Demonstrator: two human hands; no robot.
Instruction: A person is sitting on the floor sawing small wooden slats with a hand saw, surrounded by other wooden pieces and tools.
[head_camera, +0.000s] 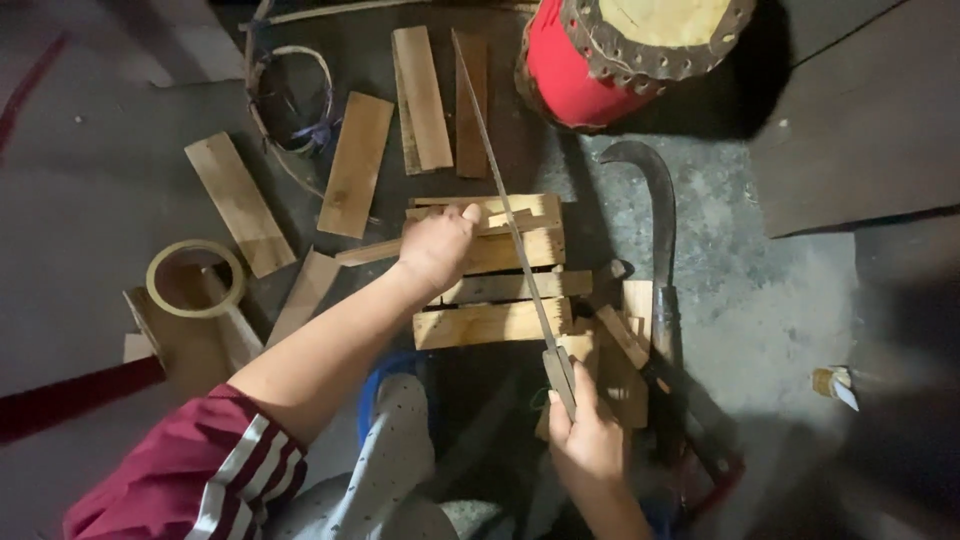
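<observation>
My left hand (436, 246) presses down on a narrow wooden strip (365, 251) lying across a small stack of wood slats (490, 322). My right hand (588, 440) grips the handle of a long thin saw (505, 205), whose blade runs up and away across the stack. The blade rests against the slats just right of my left thumb. My knee in pale dotted cloth (400, 450) sits below the stack.
Loose wooden planks (355, 163) lie on the concrete floor behind. A curved sickle-like knife (660, 230) lies right of the stack. A roll of tape (195, 278) is at left, a red drum (620, 55) at top, a wire hoop (290, 100) at top left.
</observation>
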